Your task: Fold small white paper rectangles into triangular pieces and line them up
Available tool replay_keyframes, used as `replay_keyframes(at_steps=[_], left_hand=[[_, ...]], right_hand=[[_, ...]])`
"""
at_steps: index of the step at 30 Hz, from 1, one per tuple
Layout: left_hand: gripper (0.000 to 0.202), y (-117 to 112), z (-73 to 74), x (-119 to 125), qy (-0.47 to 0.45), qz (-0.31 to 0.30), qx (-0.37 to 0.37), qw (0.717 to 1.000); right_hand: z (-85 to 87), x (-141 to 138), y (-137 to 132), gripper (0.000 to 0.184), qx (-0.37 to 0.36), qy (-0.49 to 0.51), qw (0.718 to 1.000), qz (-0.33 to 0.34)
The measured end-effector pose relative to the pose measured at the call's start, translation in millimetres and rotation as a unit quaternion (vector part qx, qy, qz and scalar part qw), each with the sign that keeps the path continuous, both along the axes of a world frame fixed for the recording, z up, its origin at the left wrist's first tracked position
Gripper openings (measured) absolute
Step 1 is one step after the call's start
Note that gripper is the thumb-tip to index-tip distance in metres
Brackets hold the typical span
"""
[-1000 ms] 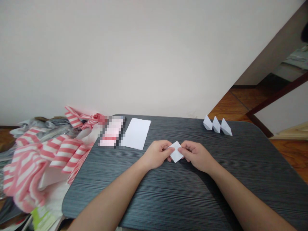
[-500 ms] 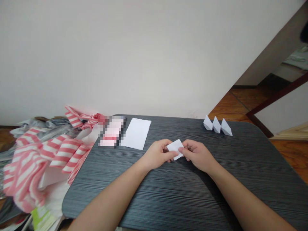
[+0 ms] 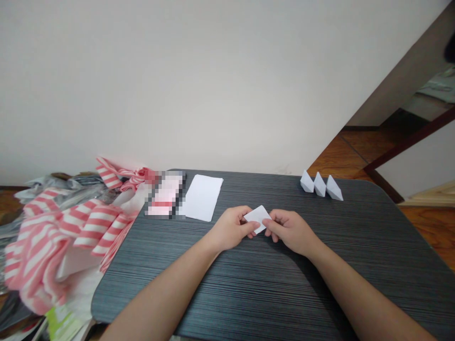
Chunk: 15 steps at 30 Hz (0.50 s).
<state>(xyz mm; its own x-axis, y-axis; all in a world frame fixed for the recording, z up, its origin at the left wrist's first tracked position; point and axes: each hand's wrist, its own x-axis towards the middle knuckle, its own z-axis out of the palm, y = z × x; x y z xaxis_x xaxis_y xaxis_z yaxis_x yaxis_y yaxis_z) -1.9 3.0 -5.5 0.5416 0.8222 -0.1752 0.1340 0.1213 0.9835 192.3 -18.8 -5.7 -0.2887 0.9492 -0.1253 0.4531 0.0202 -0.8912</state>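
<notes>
**Pinching the folded paper (image 3: 258, 219)**

I'm holding it over the dark table (image 3: 249, 303) with my left hand (image 3: 231, 228) and right hand (image 3: 289, 232), fingers (image 3: 253, 228) pinching its opposite sides, and three folded paper pieces (image 3: 320, 185) are standing near the far edge.

Left hand (image 3: 231, 230) pinching, right hand (image 3: 291, 232) pinching, close together, backs upward

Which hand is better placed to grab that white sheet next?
Probably the left hand: it is closer to the white sheet than the right hand, though both hands pinch the small folded paper.
</notes>
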Motion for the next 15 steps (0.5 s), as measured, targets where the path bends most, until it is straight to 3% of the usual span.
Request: replay_keyframes(at_steps=[6, 15], left_hand=[[0.020, -0.8, 1.2, 1.6, 0.019, -0.016, 0.002, 1.000], [0.019, 1.3, 3.1, -1.4, 0.003, -0.026, -0.012, 1.000]], right_hand=[[-2.1, -0.9, -0.1, 0.029, -0.012, 0.022, 0.999, -0.033], [1.6, 2.9, 0.6, 0.031, -0.020, 0.038, 0.999, -0.012]])
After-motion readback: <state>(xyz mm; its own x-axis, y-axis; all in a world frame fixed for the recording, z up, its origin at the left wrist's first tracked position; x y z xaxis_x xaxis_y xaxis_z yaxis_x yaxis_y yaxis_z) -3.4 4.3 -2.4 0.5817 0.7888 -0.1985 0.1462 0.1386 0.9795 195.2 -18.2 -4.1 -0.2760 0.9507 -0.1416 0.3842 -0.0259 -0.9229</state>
